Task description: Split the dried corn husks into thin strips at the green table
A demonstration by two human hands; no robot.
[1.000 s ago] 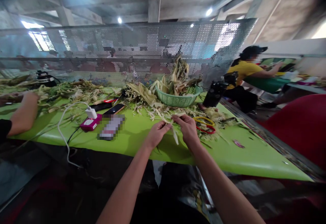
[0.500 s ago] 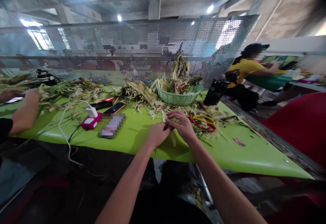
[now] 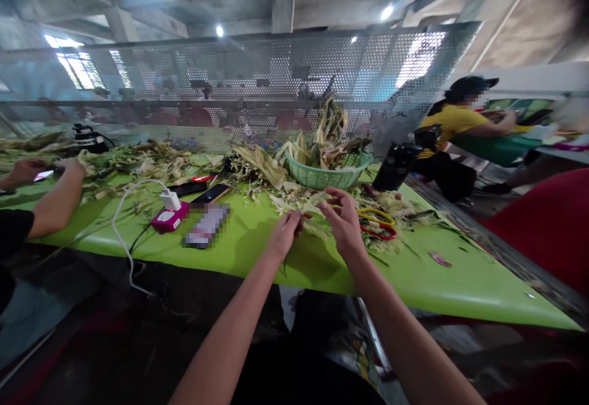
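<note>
My left hand is just above the table's front part with thumb and fingers pinched together. What it grips is too small and blurred to name; a thin dark strand hangs below it. To its right my right hand is open, thumb and fingers apart, with nothing seen in it. A pale strip of husk shows between the two hands; whether it touches either one I cannot tell. Beyond them stands a green plastic basket of dry corn husks. Scissors with red and yellow handles lie beside my right hand.
Husk scraps spread over the green table. At left are phones, a pink power block with a white charger and cable, and another person's arm. A black device stands at right; a perforated metal screen rises behind.
My hands have come apart: the right has moved right and opened its fingers, the left has shifted slightly left. The husk strip that hung below them is no longer held between both hands.
</note>
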